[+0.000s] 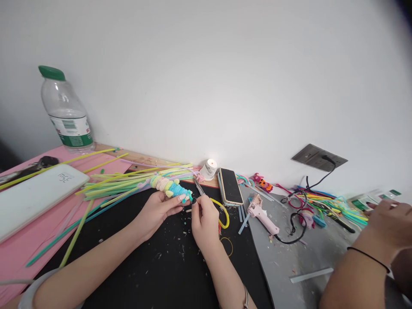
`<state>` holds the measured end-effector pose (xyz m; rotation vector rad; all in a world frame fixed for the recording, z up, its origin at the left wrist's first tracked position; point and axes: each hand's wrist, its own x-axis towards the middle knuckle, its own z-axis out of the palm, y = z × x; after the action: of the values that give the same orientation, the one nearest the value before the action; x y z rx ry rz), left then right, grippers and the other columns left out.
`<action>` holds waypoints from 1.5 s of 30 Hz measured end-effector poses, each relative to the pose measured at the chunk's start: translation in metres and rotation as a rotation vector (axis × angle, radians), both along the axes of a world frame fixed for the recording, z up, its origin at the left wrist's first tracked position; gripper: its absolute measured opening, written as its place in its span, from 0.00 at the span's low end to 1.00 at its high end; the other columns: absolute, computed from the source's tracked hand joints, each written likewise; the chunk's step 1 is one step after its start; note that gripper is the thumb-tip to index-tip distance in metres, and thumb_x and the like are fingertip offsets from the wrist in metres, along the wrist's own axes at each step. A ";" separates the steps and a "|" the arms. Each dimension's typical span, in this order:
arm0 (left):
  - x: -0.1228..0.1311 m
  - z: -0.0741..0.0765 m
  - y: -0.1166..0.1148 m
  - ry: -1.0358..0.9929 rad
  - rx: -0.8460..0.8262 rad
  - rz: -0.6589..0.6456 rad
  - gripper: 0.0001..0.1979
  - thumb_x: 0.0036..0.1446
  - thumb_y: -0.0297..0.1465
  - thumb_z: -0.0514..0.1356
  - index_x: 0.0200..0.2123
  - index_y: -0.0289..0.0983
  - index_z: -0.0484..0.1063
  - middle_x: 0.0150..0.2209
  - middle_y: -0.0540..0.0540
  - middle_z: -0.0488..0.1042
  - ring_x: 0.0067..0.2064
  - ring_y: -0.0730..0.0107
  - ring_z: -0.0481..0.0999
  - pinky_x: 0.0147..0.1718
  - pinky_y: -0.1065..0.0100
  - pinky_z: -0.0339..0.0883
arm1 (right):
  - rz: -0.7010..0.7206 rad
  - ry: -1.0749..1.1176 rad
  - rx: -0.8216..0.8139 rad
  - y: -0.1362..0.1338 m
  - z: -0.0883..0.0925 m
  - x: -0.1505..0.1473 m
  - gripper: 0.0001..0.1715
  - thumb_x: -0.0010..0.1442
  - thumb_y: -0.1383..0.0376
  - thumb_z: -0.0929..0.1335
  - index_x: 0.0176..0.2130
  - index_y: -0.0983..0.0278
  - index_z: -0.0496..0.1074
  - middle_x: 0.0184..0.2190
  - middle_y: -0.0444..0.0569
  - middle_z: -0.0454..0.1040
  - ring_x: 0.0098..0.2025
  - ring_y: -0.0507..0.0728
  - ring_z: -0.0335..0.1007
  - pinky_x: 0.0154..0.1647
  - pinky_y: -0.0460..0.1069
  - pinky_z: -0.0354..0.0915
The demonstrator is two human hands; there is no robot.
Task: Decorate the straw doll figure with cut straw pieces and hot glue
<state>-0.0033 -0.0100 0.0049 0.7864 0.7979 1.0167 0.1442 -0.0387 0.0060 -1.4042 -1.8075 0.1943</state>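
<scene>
My left hand (157, 211) grips a fuzzy wrapped figure (170, 187) of cream, yellow and blue chenille stems over the black mat (144, 266), near the counter's back edge. My right hand (203, 219) is closed on yellow-handled scissors (206, 198), tips beside the figure's blue end. Judging by the thick wrapping and the clippings on the mat, the figure looks well along; loose stems (128, 178) remain unused. Readable writing is scarce: the white device (35, 193) shows a short logo (illegible); the bottle (66, 112) label is too small. A co-worker's hand (386, 223) rests at the right edge.
</scene>
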 end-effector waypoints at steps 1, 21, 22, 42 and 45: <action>0.000 0.000 0.000 0.001 -0.002 0.008 0.11 0.49 0.35 0.65 0.36 0.36 0.77 0.38 0.44 0.79 0.42 0.67 0.78 0.37 0.75 0.70 | 0.004 0.001 -0.003 0.000 0.000 -0.001 0.10 0.61 0.69 0.58 0.27 0.62 0.57 0.24 0.43 0.59 0.26 0.51 0.55 0.28 0.46 0.51; 0.000 -0.004 0.001 0.066 0.094 -0.077 0.14 0.49 0.36 0.65 0.39 0.37 0.74 0.42 0.42 0.77 0.45 0.60 0.76 0.43 0.63 0.71 | 0.219 1.147 -0.484 0.008 -0.006 -0.002 0.13 0.54 0.58 0.69 0.30 0.64 0.64 0.17 0.37 0.63 0.14 0.45 0.53 0.12 0.41 0.52; 0.000 -0.005 0.001 0.055 0.093 -0.070 0.14 0.48 0.35 0.65 0.39 0.37 0.74 0.42 0.43 0.77 0.44 0.60 0.76 0.43 0.62 0.71 | 0.223 1.192 -0.496 0.008 -0.005 -0.002 0.14 0.53 0.58 0.70 0.29 0.65 0.65 0.17 0.38 0.65 0.15 0.45 0.54 0.13 0.41 0.54; 0.000 -0.007 0.001 0.012 0.133 -0.055 0.11 0.50 0.35 0.64 0.37 0.38 0.76 0.40 0.48 0.77 0.44 0.63 0.74 0.48 0.62 0.68 | 0.211 1.369 -0.657 0.009 -0.001 0.006 0.13 0.39 0.65 0.77 0.25 0.67 0.73 0.19 0.42 0.71 0.18 0.44 0.62 0.20 0.40 0.64; 0.000 -0.008 0.002 0.038 0.144 -0.037 0.11 0.49 0.35 0.65 0.37 0.38 0.76 0.38 0.46 0.77 0.41 0.64 0.75 0.46 0.62 0.69 | 0.219 1.340 -0.660 0.009 -0.002 0.005 0.13 0.39 0.65 0.77 0.25 0.67 0.72 0.19 0.42 0.71 0.18 0.45 0.63 0.20 0.40 0.64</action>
<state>-0.0031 -0.0082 -0.0028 0.9431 0.7462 1.0365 0.1494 -0.0302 0.0043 -0.9680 -0.7207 1.5342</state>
